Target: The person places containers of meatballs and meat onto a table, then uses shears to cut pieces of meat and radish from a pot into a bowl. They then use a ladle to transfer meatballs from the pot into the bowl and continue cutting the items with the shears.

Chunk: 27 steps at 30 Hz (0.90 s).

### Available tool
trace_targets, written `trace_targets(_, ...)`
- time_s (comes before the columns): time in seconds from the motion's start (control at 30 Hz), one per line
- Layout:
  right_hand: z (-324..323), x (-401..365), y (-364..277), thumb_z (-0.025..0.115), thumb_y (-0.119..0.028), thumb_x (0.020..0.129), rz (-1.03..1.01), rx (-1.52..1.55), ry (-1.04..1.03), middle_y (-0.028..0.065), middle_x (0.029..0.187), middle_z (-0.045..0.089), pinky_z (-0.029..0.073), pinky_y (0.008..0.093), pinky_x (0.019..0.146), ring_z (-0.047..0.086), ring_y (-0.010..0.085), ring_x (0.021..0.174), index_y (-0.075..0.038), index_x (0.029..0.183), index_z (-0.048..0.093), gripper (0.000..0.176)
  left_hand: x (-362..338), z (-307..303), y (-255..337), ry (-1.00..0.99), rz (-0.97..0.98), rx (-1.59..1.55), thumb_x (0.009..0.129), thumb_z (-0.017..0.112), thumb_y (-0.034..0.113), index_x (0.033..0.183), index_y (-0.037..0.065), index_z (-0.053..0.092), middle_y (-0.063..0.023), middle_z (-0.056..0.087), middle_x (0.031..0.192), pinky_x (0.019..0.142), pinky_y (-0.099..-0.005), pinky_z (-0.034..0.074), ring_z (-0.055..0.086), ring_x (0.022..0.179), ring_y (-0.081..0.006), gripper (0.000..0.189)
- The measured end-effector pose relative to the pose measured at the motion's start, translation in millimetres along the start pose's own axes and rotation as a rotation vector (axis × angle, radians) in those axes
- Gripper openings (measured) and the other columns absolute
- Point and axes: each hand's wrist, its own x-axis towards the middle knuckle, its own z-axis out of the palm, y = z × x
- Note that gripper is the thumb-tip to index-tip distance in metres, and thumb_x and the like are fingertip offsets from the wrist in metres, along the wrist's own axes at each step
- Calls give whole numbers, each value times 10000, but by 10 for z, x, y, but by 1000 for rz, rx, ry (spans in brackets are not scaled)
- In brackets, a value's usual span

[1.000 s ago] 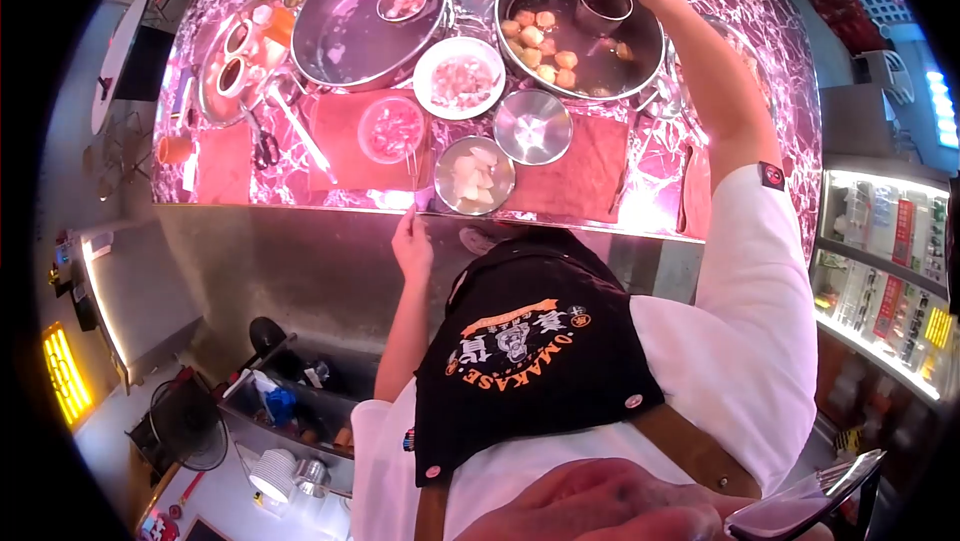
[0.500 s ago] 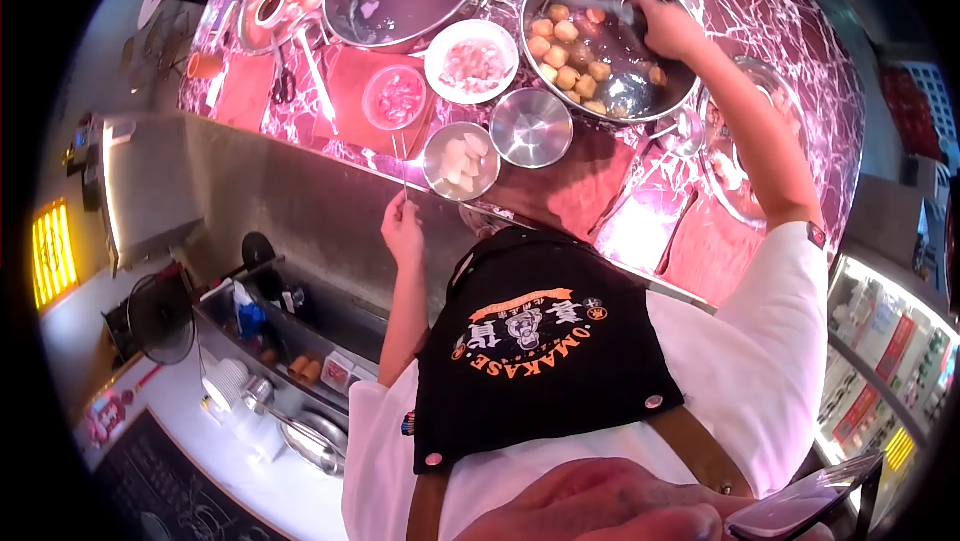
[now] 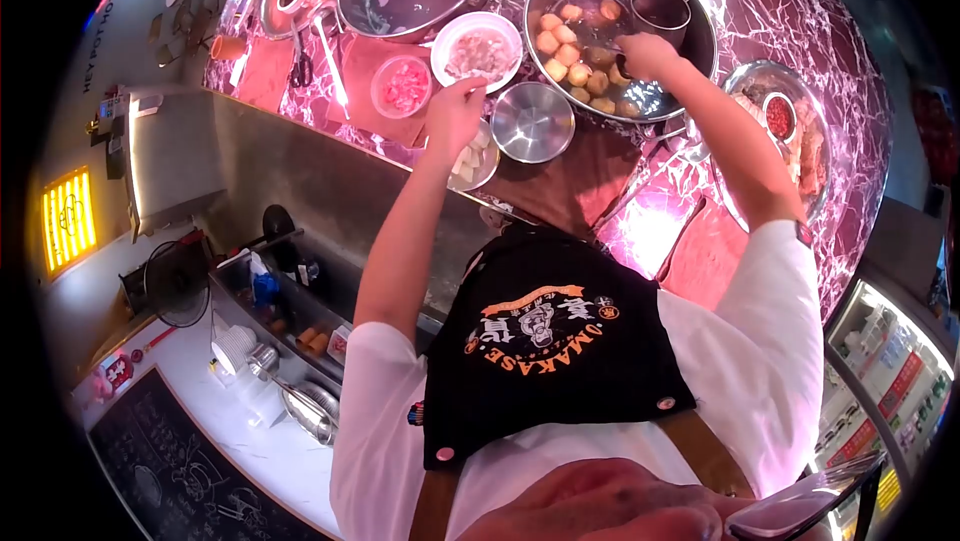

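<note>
My left hand [image 3: 457,113] is at the near rim of a white bowl [image 3: 492,23] of pale, pinkish pieces. Its fingers are closed; what they hold is hidden. Below the wrist, a metal bowl of pale chunks [image 3: 476,161] is partly covered by my forearm. My right hand [image 3: 650,59] reaches over a large metal pot [image 3: 706,33], fingers closed near a small dark object that I cannot make out. Several round tan balls [image 3: 566,54] sit in the pot's liquid to the left of that hand. A cylindrical metal scoop [image 3: 662,11] stands behind it in the pot.
An empty metal bowl [image 3: 533,123] stands between the hands. Pink pieces fill a clear tub [image 3: 401,87] on the left, near dark-handled scissors [image 3: 301,67]. Behind is a wide metal pan [image 3: 375,16]. At right, a platter [image 3: 822,176] carries food and a red dip [image 3: 778,116].
My left hand has moved up from the counter edge to the white bowl; its thin two-pronged tool no longer shows. My right hand has shifted nearer within the pot, leaving the scoop visible behind.
</note>
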Motion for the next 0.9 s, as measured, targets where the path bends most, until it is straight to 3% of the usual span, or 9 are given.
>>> trace_targets(0.13, -252, -550, 199, 620, -136, 757, -76, 292, 45, 202, 1103, 665, 487, 429, 917, 624, 378, 1037, -58, 1221, 620, 470, 145, 173, 127, -48, 8, 26, 868, 608, 246, 1033, 103, 729, -171, 703, 933, 782, -386, 525, 676, 873, -319, 250)
trace_targets(0.23, -391, -826, 276, 630, -110, 760, -87, 380, -17, 204, 1146, 653, 478, 424, 937, 608, 378, 1071, -53, 1263, 594, 508, 243, 254, 183, -89, 45, 108, 876, 614, 209, 1072, 63, 712, -145, 713, 940, 757, -343, 521, 690, 844, -253, 263)
trace_targets(0.37, -426, -1065, 196, 641, -65, 765, -174, 244, 88, 203, 1169, 636, 480, 416, 933, 596, 371, 1087, -71, 1331, 540, 575, 274, 427, 207, -116, 49, 80, 872, 617, 204, 1045, 63, 723, -142, 716, 934, 758, -350, 520, 688, 838, -262, 247)
trace_targets(0.53, -532, -1291, -52, 656, -103, 765, -124, 122, 30, 189, 1160, 619, 485, 425, 934, 602, 377, 1061, -116, 1395, 470, 656, 200, 671, 197, -72, 0, -55, 870, 630, 175, 1041, 57, 726, -131, 718, 890, 741, -339, 515, 682, 797, -244, 228)
trace_targets(0.6, -524, -1284, 28, 669, -117, 751, -37, 143, 49, 171, 1068, 607, 488, 439, 886, 598, 374, 1008, -129, 1354, 497, 627, 143, 701, 166, -19, -84, -190, 873, 635, 146, 1037, 34, 722, -122, 714, 852, 730, -315, 508, 670, 765, -204, 216)
trace_targets(0.63, -698, -1260, -31, 668, -205, 755, 15, 2, -85, 185, 1131, 650, 517, 407, 907, 625, 348, 1061, -99, 1384, 474, 667, 107, 694, 180, -22, -97, -190, 873, 635, 146, 1037, 34, 722, -122, 714, 852, 730, -315, 508, 670, 765, -204, 216)
trace_targets(0.77, -577, -779, -185, 595, -152, 737, 111, -161, -272, 166, 1071, 693, 543, 433, 838, 662, 351, 1013, -73, 1340, 517, 614, 116, 683, 202, 3, -80, -243, 879, 637, 135, 1032, 11, 717, -108, 715, 838, 711, -298, 501, 658, 746, -173, 213)
trace_targets(0.9, 32, -193, -29, 581, -109, 730, 76, -81, -270, 165, 1084, 688, 539, 442, 821, 658, 354, 1017, -66, 1288, 562, 560, 145, 700, 183, 7, -60, -190, 880, 636, 142, 1040, 18, 719, -108, 717, 844, 715, -300, 503, 661, 745, -177, 219)
